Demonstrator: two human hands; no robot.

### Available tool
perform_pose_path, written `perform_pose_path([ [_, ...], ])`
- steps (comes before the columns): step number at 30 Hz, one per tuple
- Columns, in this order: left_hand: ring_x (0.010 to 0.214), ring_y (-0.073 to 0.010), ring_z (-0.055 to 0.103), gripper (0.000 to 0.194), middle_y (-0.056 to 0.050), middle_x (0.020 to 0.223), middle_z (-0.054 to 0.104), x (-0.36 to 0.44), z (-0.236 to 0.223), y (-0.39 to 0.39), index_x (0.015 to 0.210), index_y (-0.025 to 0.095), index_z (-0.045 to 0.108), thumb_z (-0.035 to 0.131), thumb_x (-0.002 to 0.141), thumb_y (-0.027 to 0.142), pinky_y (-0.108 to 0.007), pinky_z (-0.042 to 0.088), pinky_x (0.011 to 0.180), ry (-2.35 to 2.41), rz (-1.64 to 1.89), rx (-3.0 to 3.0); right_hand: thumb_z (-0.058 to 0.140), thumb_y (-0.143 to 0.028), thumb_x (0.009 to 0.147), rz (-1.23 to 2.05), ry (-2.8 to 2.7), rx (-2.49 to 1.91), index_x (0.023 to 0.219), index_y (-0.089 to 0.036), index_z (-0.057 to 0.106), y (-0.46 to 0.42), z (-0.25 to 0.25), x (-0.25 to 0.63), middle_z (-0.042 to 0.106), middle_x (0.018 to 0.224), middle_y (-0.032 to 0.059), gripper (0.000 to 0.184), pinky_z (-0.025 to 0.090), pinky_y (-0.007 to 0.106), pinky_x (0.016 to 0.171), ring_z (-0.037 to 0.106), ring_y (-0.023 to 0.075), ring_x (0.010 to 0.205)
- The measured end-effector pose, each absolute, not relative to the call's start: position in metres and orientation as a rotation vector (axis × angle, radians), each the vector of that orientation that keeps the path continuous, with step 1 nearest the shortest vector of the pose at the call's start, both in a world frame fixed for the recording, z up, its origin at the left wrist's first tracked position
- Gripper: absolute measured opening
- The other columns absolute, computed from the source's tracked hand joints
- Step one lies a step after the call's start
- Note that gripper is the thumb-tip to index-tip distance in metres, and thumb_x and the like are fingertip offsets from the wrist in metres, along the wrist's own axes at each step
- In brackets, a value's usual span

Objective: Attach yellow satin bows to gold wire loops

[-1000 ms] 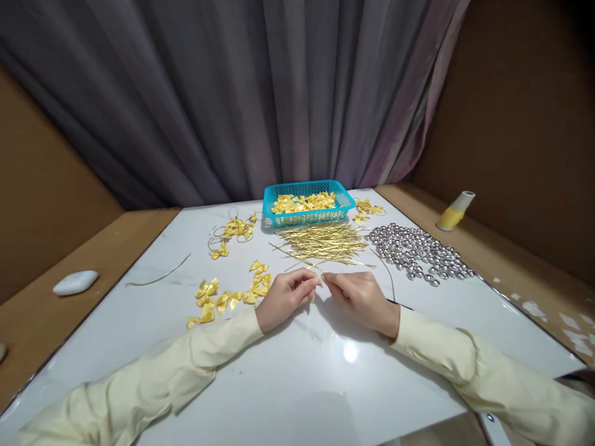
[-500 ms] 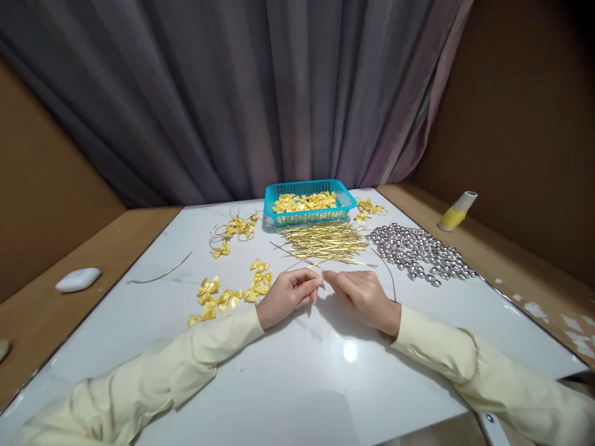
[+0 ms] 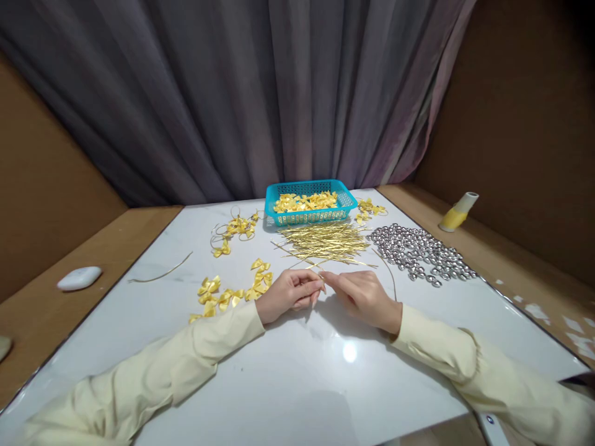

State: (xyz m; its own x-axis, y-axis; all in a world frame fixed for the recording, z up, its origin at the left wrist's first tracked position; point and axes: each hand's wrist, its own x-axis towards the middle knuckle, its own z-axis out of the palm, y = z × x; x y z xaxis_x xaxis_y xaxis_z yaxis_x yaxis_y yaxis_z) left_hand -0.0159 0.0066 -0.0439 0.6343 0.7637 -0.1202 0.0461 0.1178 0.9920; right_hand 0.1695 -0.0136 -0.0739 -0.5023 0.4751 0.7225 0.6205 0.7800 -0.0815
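My left hand (image 3: 294, 293) and my right hand (image 3: 365, 296) meet above the middle of the white table, thumbs and fingers pinched together. Between the touching fingertips is a short bit of thin gold cord (image 3: 321, 277); most of it is hidden by the fingers. Just beyond lies a heap of straight gold cords (image 3: 325, 241). Loose yellow satin bows (image 3: 225, 298) lie to the left of my left hand. Past my right hand, silver oval beads (image 3: 418, 248) are spread in a pile, with a single curved cord (image 3: 388, 266) nearer the hand.
A turquoise basket (image 3: 311, 217) of yellow bows stands at the back. Bows on looped cords lie at its left (image 3: 239, 226) and right (image 3: 369, 209). One cord (image 3: 162, 272) rests far left. On the side ledges are a white case (image 3: 79, 279) and a yellow-wrapped cone (image 3: 458, 212).
The hands stay together in nearly the same spot. My fingertips shift slightly as they work the cord, the right fingers closing in against the left. The view has moved a little.
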Motion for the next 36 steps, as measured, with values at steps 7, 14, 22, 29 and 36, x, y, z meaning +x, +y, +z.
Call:
perform_pose_path([
  [7, 0.034, -0.0007, 0.027, 0.025, 0.002, 0.053, 0.052, -0.019, -0.048, 0.01, 0.072, 0.011, 0.055, 0.059, 0.076, 0.035, -0.017, 0.015, 0.035, 0.726, 0.541, 1.384, 0.034, -0.004, 0.078, -0.245, -2.247, -0.716, 0.114, -0.012, 0.05, -0.013, -0.073, 0.172, 0.055, 0.055, -0.0011, 0.04, 0.032, 0.023, 0.045, 0.046, 0.011, 0.046],
  [14, 0.033, -0.0006, 0.026, 0.022, 0.004, 0.051, 0.05, -0.018, -0.048, 0.01, 0.069, 0.011, 0.055, 0.059, 0.077, 0.032, -0.017, 0.017, 0.035, 0.723, 0.545, 1.34, 0.034, -0.003, 0.079, -0.291, -2.276, -0.728, 0.103, -0.009, 0.054, -0.014, -0.07, 0.172, 0.054, 0.054, -0.0003, 0.032, 0.03, 0.024, 0.044, 0.046, 0.0114, 0.045],
  [22, 0.035, 0.0001, 0.026, 0.023, 0.002, 0.055, 0.053, -0.017, -0.052, 0.013, 0.076, 0.011, 0.06, 0.06, 0.076, 0.034, -0.017, 0.016, 0.036, 0.8, 0.571, 1.324, 0.037, -0.009, 0.082, -0.096, -2.366, -0.967, 0.092, -0.012, 0.055, -0.012, -0.073, 0.173, 0.059, 0.058, 0.0018, 0.021, 0.028, 0.022, 0.047, 0.048, 0.0107, 0.046],
  [29, 0.039, -0.0028, 0.028, 0.03, 0.001, 0.057, 0.053, -0.017, -0.053, 0.012, 0.079, 0.011, 0.059, 0.052, 0.081, 0.04, -0.02, 0.019, 0.04, 0.852, 0.631, 1.483, 0.041, -0.011, 0.079, 0.3, -2.276, -1.165, 0.087, -0.015, 0.059, -0.014, -0.065, 0.171, 0.053, 0.052, -0.0008, 0.02, 0.026, 0.018, 0.047, 0.042, 0.009, 0.043],
  [36, 0.056, -0.0088, 0.043, 0.029, 0.001, 0.065, 0.052, -0.014, -0.047, 0.006, 0.079, 0.014, 0.056, 0.047, 0.083, 0.041, -0.021, 0.034, 0.054, 0.953, 0.714, 1.833, 0.043, -0.01, 0.076, 0.371, -2.245, -1.219, 0.083, -0.015, 0.061, -0.013, -0.061, 0.171, 0.046, 0.049, -0.0032, 0.02, 0.023, 0.019, 0.048, 0.035, 0.0077, 0.043],
])
